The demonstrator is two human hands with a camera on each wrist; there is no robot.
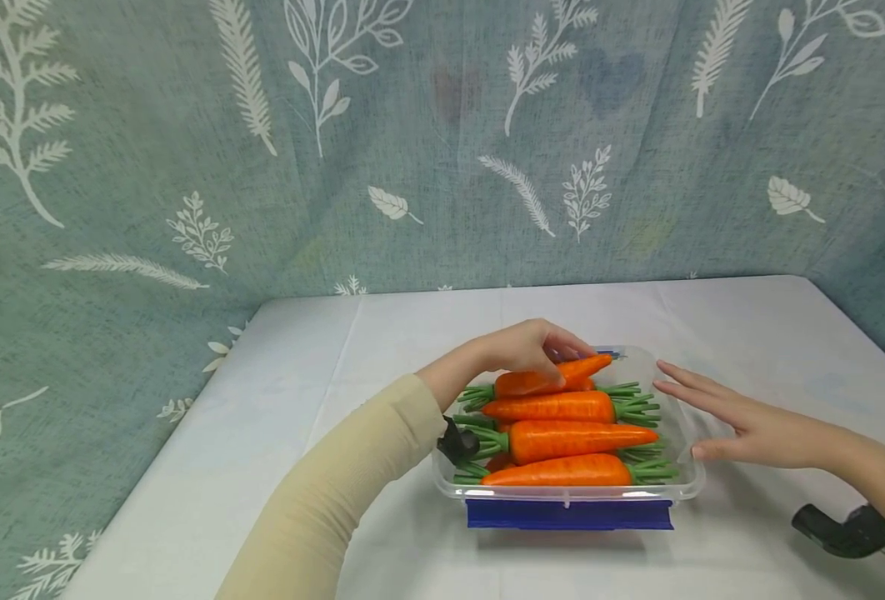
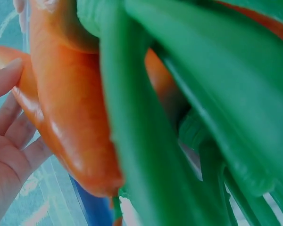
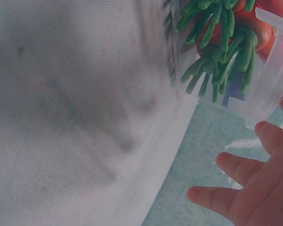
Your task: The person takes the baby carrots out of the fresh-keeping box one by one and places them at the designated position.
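Note:
A clear plastic box on the table holds several orange carrots with green stems, laid crosswise. My left hand reaches over its back left part, thumb and fingers on either side of the rearmost carrot. In the left wrist view, the thumb of the left hand meets the tip of a carrot, while the large green stems fill the middle. My right hand hovers just off the box's right side, fingers spread, holding nothing. Those spread fingers also show in the right wrist view.
A blue latch flap hangs from the box's front, and another blue part shows at the back. White cloth covers the table. Behind it hangs a green curtain with white leaf patterns. Black wrist devices sit on the arms.

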